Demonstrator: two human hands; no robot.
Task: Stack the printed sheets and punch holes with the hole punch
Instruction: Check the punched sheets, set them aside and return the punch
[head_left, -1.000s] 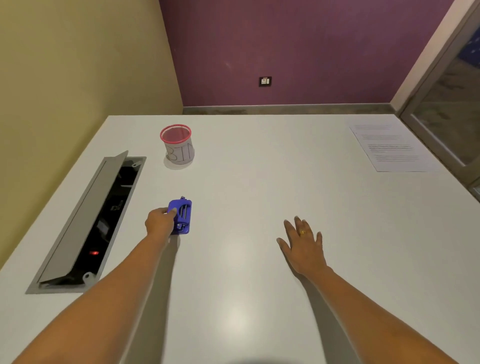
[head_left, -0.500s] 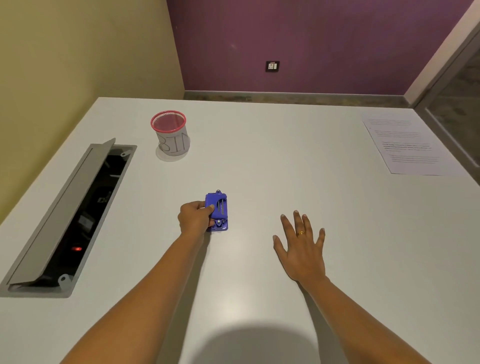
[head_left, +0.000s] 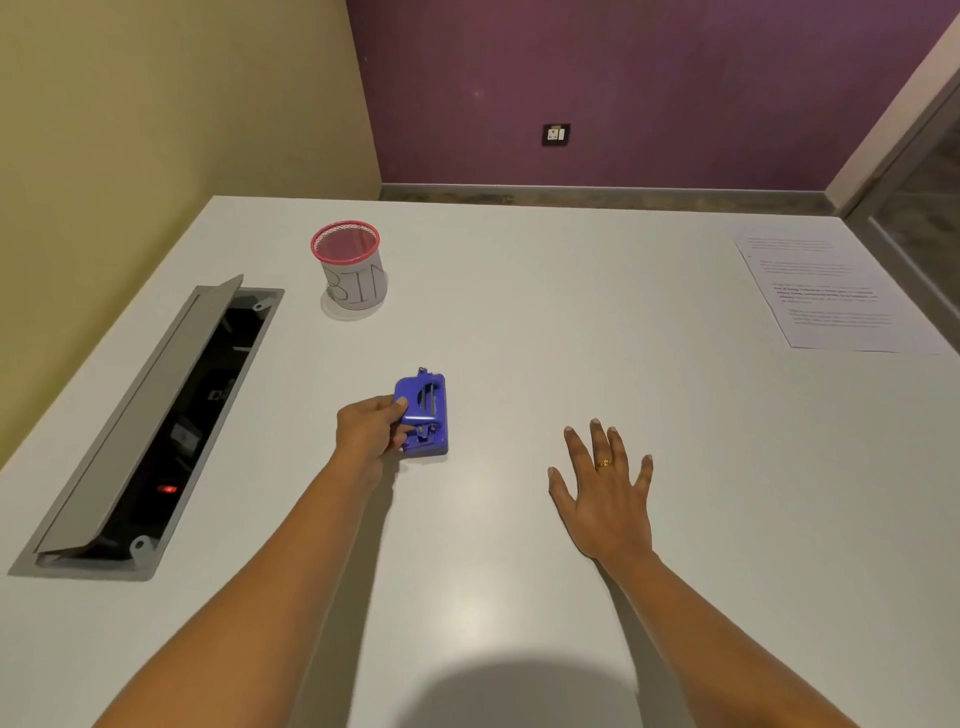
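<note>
A blue hole punch (head_left: 426, 415) rests on the white table (head_left: 519, 322), left of the middle. My left hand (head_left: 370, 428) grips its left side, thumb on top. My right hand (head_left: 605, 491) lies flat on the table to the right of the punch, fingers spread, holding nothing; a gold ring is on one finger. The printed sheets (head_left: 831, 291) lie at the far right of the table, well away from both hands.
A red-rimmed mesh cup labelled BIN (head_left: 353, 270) stands at the back left. An open cable hatch (head_left: 150, 431) with a raised grey lid is cut into the table's left side. A doorway frame stands past the table's right edge.
My left hand has slid the hole punch to the right, toward the table's middle. My right hand has stayed flat in about the same place.
</note>
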